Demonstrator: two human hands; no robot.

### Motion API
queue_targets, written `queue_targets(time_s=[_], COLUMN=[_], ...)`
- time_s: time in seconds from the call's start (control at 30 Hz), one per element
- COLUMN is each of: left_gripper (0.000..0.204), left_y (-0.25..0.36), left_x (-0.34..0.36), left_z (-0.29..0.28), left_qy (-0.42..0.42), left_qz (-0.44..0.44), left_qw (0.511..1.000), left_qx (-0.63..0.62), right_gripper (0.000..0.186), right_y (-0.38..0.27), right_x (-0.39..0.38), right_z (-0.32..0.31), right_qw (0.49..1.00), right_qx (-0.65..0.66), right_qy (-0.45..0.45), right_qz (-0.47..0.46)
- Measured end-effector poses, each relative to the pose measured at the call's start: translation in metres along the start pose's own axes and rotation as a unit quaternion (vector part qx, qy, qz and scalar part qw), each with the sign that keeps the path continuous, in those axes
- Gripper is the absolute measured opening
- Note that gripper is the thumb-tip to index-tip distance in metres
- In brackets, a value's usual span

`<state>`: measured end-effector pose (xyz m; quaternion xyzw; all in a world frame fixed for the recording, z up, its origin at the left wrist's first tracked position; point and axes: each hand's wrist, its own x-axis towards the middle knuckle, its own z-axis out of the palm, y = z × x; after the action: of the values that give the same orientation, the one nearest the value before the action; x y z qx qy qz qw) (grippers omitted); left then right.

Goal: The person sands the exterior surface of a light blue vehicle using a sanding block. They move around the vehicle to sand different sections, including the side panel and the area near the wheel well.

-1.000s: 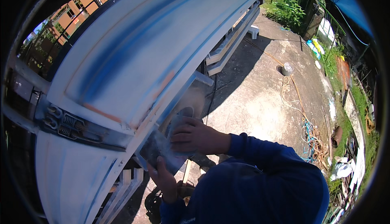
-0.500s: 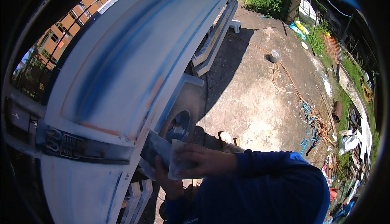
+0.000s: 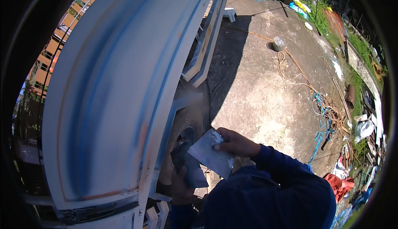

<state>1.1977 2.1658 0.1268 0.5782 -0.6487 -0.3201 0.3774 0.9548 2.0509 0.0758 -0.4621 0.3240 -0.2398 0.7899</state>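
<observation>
A pale grey, dust-smeared square sheet [image 3: 210, 154], apparently sandpaper, is pinched between the thumb and fingers of my right hand [image 3: 238, 144]. My left hand [image 3: 181, 189] grips a darker sheet [image 3: 194, 170] of similar look, lower and to the left. The pale sheet's left corner overlaps the darker one. Some of my left fingers are in shadow or behind the sheet. Left of both hands stretches a large curved vehicle panel [image 3: 120, 92], whitish with blue streaks and orange-brown edges. Neither hand touches it.
White-edged beams [image 3: 199, 71] run beside the panel, with a small white stool [image 3: 229, 14] beyond. On the concrete floor [image 3: 261, 92] are a round can [image 3: 278, 43], a long orange cord [image 3: 296, 73] and tangled blue rope [image 3: 321, 115]. Scrap and a red cloth [image 3: 339, 186] line the right side.
My right hand has shifted right and up, drawing the pale sheet partly away from the darker one. My left hand has moved slightly right. The view has turned, so the panel's dark trim sits lower.
</observation>
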Motion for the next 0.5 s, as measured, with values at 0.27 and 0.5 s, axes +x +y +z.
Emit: queue_targets(time_s=[0.27,0.5], left_gripper=[0.044,0.053], left_y=[-0.129,-0.273], left_x=[0.084,0.09], left_z=[0.082,0.164], left_qy=[0.085,-0.212], left_qz=[-0.433,-0.581], left_qw=[0.729,0.696], left_qx=[-0.523,-0.365], right_gripper=[0.034,0.033], right_y=[0.158,0.441], right_x=[0.08,0.116], right_z=[-0.17,-0.185], right_qw=[0.936,0.802], right_qx=[0.258,0.403], right_qy=[0.215,0.416], right_qz=[0.106,0.147])
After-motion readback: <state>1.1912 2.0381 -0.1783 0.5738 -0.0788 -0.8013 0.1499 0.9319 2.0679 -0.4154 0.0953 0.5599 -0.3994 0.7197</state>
